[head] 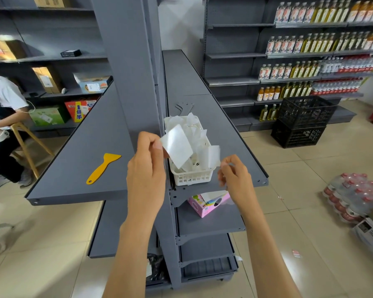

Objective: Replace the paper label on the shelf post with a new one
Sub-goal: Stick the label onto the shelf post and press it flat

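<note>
flat plastic scraper [102, 167]: yellow
slotted plastic basket [192, 178]: white
metal shelf post [129, 67]: plain grey
cardboard box [206, 204]: pink
stacked crates [304, 121]: black

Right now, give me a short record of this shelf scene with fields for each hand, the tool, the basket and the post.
left hand: pinches a white rectangular paper sheet
right hand: pinches a smaller translucent paper piece
tool: yellow plastic scraper, lying untouched on the grey metal shelf
basket: white plastic slotted basket, full of paper scraps
post: grey upright shelf post, no label visible on it
</note>
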{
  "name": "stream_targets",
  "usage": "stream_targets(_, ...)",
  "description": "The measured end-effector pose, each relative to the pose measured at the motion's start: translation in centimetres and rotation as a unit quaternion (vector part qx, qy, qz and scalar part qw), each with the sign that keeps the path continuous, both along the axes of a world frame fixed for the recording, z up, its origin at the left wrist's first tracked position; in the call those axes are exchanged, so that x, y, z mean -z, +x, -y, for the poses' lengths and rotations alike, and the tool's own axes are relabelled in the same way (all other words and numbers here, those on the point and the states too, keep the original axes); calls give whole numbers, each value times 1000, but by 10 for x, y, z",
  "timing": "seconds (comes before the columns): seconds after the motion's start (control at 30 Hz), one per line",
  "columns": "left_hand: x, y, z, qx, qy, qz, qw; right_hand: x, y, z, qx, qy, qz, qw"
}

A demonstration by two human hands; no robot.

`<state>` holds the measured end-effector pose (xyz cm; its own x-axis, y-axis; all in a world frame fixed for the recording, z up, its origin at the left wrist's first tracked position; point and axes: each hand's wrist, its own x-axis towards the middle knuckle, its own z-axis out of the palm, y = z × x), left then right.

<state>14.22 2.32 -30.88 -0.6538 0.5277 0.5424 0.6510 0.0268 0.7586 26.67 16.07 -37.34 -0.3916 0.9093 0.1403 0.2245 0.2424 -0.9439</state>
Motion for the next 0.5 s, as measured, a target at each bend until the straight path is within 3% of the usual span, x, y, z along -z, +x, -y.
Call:
stream_targets(0.27, -11, -5, -4, -16, 33, 2, 999, -3, -6, -8, 8, 1, -105, 994)
stream_targets(0.5, -17, -9, -3, -33, 36, -12, 999, -22, -32, -23, 15, 58, -120, 991)
